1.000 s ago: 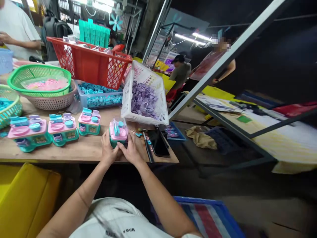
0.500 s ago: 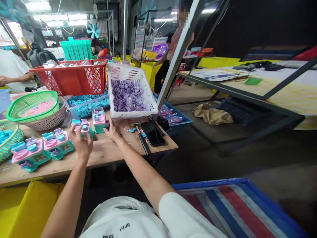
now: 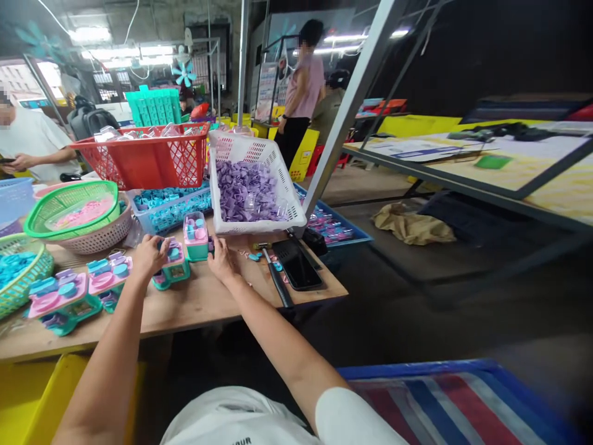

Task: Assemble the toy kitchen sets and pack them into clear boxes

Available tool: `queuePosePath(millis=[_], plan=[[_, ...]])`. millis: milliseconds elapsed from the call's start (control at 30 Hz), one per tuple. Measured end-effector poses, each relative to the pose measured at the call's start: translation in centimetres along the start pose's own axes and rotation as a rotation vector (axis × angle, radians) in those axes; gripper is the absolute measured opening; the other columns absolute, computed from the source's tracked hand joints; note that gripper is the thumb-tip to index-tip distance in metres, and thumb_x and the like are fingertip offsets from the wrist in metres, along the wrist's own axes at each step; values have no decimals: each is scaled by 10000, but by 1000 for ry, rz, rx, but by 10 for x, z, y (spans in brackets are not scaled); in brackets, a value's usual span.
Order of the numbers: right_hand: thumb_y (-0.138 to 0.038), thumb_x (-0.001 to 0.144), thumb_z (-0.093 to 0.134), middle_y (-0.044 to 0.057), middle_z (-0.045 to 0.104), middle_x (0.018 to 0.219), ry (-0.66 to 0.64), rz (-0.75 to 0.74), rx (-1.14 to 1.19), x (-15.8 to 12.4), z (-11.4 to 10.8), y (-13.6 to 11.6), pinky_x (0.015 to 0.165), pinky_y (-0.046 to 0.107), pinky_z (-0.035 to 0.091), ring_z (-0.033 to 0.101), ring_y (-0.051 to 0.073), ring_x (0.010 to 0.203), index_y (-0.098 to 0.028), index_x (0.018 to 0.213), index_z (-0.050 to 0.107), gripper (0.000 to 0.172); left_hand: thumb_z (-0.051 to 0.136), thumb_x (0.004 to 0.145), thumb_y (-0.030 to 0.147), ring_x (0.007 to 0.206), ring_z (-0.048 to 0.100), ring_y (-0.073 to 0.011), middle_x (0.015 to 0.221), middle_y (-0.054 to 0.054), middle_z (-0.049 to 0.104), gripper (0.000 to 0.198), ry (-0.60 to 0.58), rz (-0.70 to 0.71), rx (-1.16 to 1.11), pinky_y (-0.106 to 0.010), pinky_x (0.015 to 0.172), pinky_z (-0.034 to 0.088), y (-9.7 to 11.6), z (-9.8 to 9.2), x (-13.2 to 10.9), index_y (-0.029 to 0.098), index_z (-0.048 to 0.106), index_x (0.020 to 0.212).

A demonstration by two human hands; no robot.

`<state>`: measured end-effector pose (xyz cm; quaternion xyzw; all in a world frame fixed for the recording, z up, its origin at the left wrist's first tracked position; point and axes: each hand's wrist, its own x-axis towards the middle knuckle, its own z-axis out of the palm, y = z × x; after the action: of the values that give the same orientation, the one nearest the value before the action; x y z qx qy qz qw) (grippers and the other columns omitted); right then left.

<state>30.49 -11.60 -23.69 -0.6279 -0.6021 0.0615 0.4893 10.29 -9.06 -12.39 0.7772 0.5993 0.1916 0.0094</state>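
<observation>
On the wooden table, my left hand (image 3: 151, 254) has its fingers bent over the left end of a small pink-and-teal plastic toy (image 3: 176, 269). My right hand (image 3: 223, 262) has its fingertips together at a small purple piece (image 3: 211, 244) on the right side of a second toy (image 3: 197, 240), which stands just behind the first. Blue, pink and purple parts show on the toys' tops. To the left are two more such toys, one (image 3: 60, 300) in front and another (image 3: 109, 279) partly behind my left wrist.
A white basket (image 3: 259, 226) of purple parts sits behind my right hand, beside a red basket (image 3: 139, 162). A black phone (image 3: 297, 264) and a hammer-like tool (image 3: 278, 281) lie at the right. Green baskets (image 3: 34, 230) stand left. A metal post (image 3: 345, 111) rises nearby.
My left hand has shifted from over the front toy to its left end. My right hand stays beside the rear toy. The view has swung, and a standing person shows more fully.
</observation>
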Motion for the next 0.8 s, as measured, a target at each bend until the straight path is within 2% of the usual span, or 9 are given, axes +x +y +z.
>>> queuePosePath(millis=[133,233,300,367,467,533,600,667,800], plan=[[-6,826,398,169,601,1256,94,-123,-27,-4,-40,-23,1077,388,471,576,259,1193,-111,1327,600,550,422,985,477,905,662,-256,1038,-111,655,419,-42,98,9,-354,797,508,27,1,-46,192,717,1071],[-99,905,408,133,638,1137,227,-207,-99,18,-87,-30,1044,392,473,581,250,1105,-154,1223,659,409,431,986,462,920,641,-263,1100,-119,655,408,38,173,-24,-367,786,501,58,13,-70,192,684,1157],[-157,909,462,152,628,1150,302,-131,-193,46,-117,-21,1068,429,441,553,269,1132,-143,1197,658,349,440,982,402,994,618,-283,1165,-135,651,382,128,189,-58,-389,826,494,75,24,-74,179,675,1186],[-147,851,530,189,595,1237,307,38,-297,79,-142,-2,1070,483,422,513,306,1195,-125,1236,630,398,456,967,356,1052,586,-317,1210,-144,648,357,216,166,-75,-426,842,484,85,34,-71,183,688,1177],[-80,725,613,244,498,1408,196,256,-415,117,-167,33,1042,580,413,452,380,1284,-118,1328,573,605,486,939,326,1086,549,-354,1233,-154,645,334,322,140,-104,-474,849,471,87,45,-60,193,709,1148],[-60,692,627,246,558,1345,137,310,-453,132,-179,51,1021,585,428,471,388,1272,-118,1274,617,586,504,923,317,1107,529,-365,1232,-162,640,323,379,144,-141,-494,866,465,84,49,-54,191,712,1135],[-71,717,607,198,668,1130,125,308,-460,138,-188,60,978,528,474,547,352,1183,-138,1108,701,407,513,916,309,1142,505,-371,1237,-170,627,316,417,149,-172,-513,895,457,81,51,-50,192,708,1136],[-91,773,558,157,690,968,143,281,-456,137,-197,62,920,481,506,610,316,1065,-155,953,739,263,516,917,303,1194,472,-378,1267,-181,601,321,444,154,-194,-536,943,442,79,51,-49,186,694,1156],[-129,859,474,185,658,1082,241,146,-464,123,-214,54,945,485,486,601,320,1072,-132,1000,756,315,513,937,308,1286,436,-341,1325,-184,547,326,537,230,-273,-543,1077,375,78,43,-53,188,641,1211]])
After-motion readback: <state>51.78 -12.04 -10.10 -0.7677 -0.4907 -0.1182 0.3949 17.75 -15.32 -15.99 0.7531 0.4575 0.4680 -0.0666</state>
